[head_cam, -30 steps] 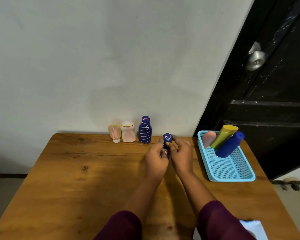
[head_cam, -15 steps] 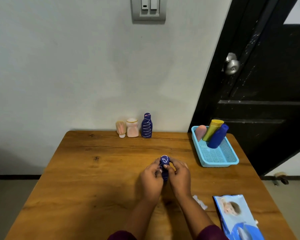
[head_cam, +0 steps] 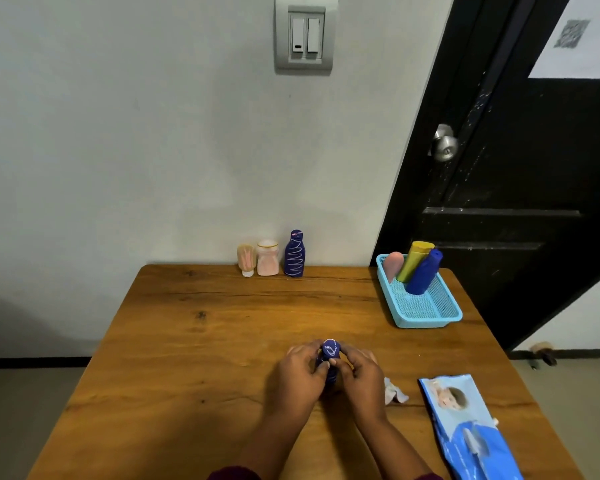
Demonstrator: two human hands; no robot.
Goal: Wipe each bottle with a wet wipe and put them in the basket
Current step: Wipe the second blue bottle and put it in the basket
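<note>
The small dark-blue bottle [head_cam: 330, 355] is held upright over the table's near half, gripped by curled fingers of left hand [head_cam: 298, 379] and right hand [head_cam: 361, 377], wiping seemingly pending, the crumpled wet wipe [head_cam: 394, 393] alongside to be picked up next.

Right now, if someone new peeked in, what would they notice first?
Probably the two hands over the table: the left hand and right hand both grip a small dark blue bottle. Next, the bright blue basket at the far right corner, with a pink bottle, a yellow bottle and a blue bottle leaning in it. A wet wipe pack lies at the near right edge.
</note>
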